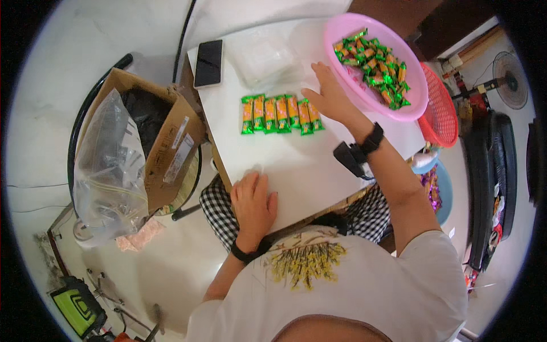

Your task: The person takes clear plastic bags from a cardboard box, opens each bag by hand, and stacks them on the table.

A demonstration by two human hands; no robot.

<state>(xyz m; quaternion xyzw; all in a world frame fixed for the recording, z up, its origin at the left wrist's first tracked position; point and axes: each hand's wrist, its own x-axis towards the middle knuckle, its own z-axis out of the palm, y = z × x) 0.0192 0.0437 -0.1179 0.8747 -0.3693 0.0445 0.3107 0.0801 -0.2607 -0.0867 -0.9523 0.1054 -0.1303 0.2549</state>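
Several green and orange wrapped snack bars [280, 114] lie side by side in a row on the white table [295, 171]. My right hand [330, 95] is spread between the right end of that row and the pink plastic basin [331, 38], thumb and fingers apart, with nothing seen in it. Inside the basin is a heap of the same green and orange wrapped snacks [376, 68]. Flat on the table's near left edge rests my left hand [255, 205], holding nothing, its thumb apart from the fingers. A black strap with a small device [352, 158] is around my right wrist.
Clear plastic bags [265, 57] lie at the back, beside a dark-screened smartphone [208, 63]. An open cardboard box [171, 158] with plastic sheeting stands at left. Beyond the basin are a red plastic basket [444, 115] and a blue basin [445, 192] with purple-wrapped items.
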